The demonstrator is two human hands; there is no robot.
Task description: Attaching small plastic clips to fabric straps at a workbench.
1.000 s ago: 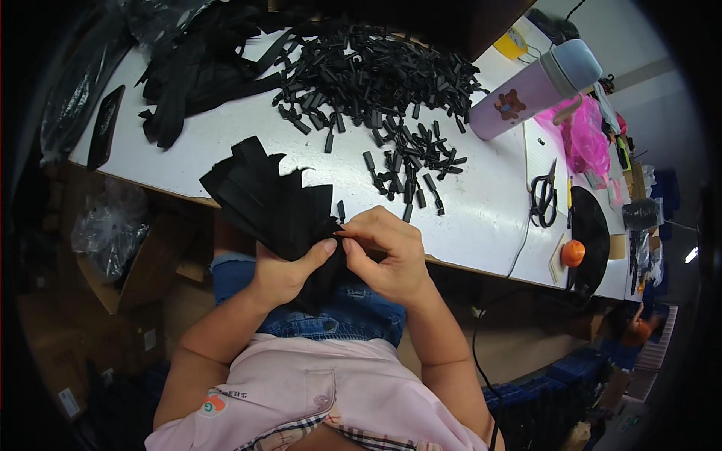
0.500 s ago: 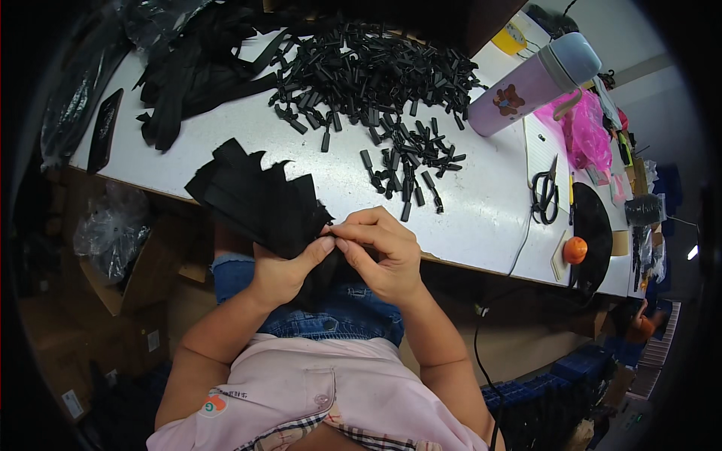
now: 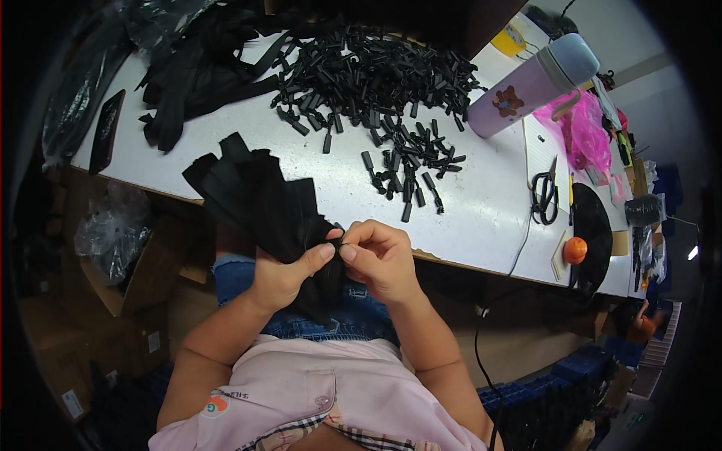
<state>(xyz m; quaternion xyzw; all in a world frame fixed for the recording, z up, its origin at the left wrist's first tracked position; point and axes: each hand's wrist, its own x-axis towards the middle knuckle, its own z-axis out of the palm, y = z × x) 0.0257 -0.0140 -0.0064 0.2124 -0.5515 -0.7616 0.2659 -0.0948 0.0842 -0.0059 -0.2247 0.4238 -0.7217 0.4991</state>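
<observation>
My left hand is closed around a fanned bundle of black fabric strips that look like zipper tapes. The bundle spreads up and left over the table's front edge, and its lower ends hang above my lap. Thumb and index finger of my right hand pinch at the strip ends, close beside my left thumb. What lies between those fingertips is small, dark and mostly hidden. Beyond my hands a big heap of black zipper pulls covers the back of the white table, with a smaller cluster nearer me.
More black strips and clear plastic bags lie at the back left, near a dark phone. To the right stand a lilac bottle, black-handled scissors, an orange round object and a pink plastic bag. A cable hangs over the front edge.
My right hand has dropped slightly, its fingers curling more tightly. The strip bundle has shifted a little, and my left thumb stays pressed on it.
</observation>
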